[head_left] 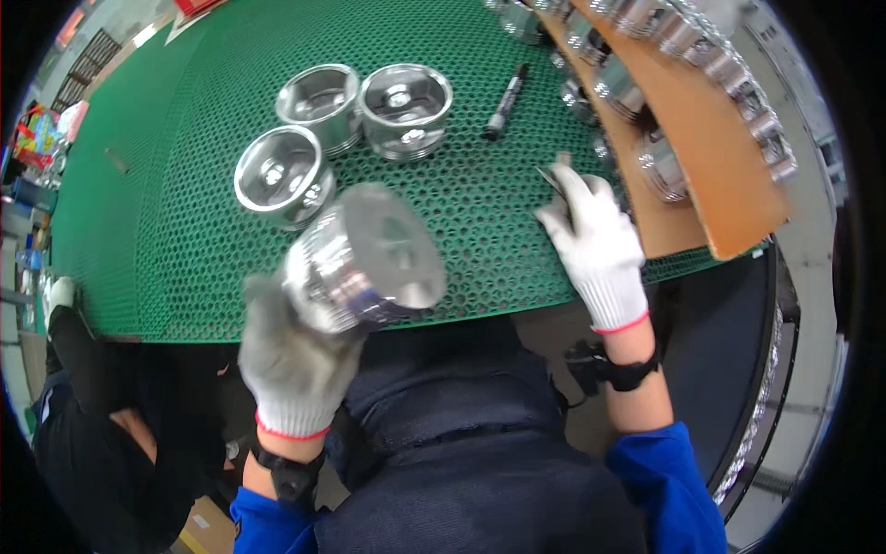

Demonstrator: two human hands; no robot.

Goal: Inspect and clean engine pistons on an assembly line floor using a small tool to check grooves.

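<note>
My left hand, in a white knit glove, grips a shiny metal piston by its grooved side. The piston is tilted above the near edge of the green mat, its flat crown with shallow recesses turned up and to the right. My gloved right hand is over the mat at the right, its fingers closed on a small thin blade-like piece whose kind I cannot make out. Three more pistons stand hollow side up beyond my left hand: a near one, a far left one and a far right one.
A black marker lies on the green perforated mat. At the right, brown cardboard dividers separate rows of many pistons. Another person's gloved hand rests near the table's left edge.
</note>
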